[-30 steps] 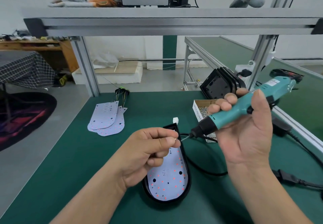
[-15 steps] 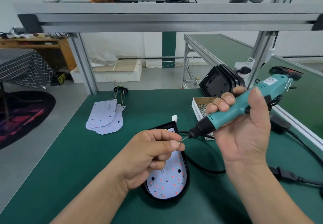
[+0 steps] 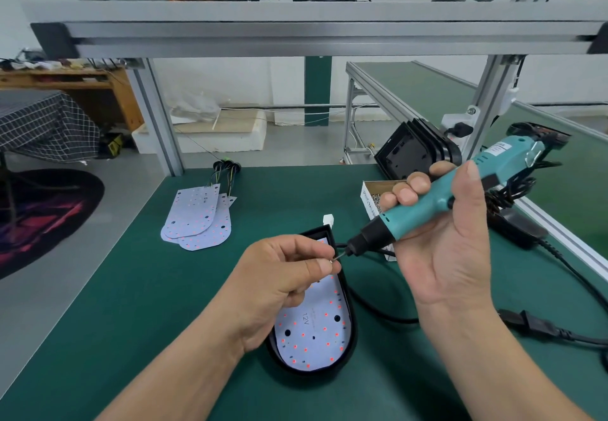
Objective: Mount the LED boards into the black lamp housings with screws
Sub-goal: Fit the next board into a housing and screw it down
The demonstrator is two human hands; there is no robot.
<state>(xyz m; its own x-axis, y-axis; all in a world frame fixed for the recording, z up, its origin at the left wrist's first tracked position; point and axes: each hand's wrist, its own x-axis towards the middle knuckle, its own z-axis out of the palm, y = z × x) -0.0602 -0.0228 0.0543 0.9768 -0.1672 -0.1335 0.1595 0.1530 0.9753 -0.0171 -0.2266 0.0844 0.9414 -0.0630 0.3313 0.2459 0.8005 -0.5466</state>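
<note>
**Change from the earlier frames**
- Both hands keep their positions above the worktop (image 3: 164, 305); no part has been relocated.
- The left hand (image 3: 283, 276) continues to pinch a small screw (image 3: 334, 258) between thumb and forefinger, the other fingers curled under.
- The right hand (image 3: 441, 256) stays wrapped round the teal electric screwdriver (image 3: 437, 199), which is tilted with its bit (image 3: 342, 255) pointing down and left.
- The bit tip remains against the screw. Whether the screw is seated on the bit cannot be determined.
- The shelf (image 3: 296, 26) sits slightly lower in the view than one second ago.

**Containers and contents**
- Black lamp housing (image 3: 352, 332): lies flat on the worktop, directly below the left hand. It holds one white LED board (image 3: 312, 332), marked "12V" and dotted with red points. The far end of the board is covered by the left hand.
- White cardboard box (image 3: 367, 198): open at the top, behind the right hand's fingers. It holds loose metal screws; most of the contents are hidden.

**Other parts**
- Spare LED boards (image 3: 194, 216) lie overlapped at far left of the worktop, wires attached.
- Empty black housings (image 3: 411, 154) stand stacked behind the box.
- A black cable (image 3: 371, 308) curves just beside the housing.
</note>
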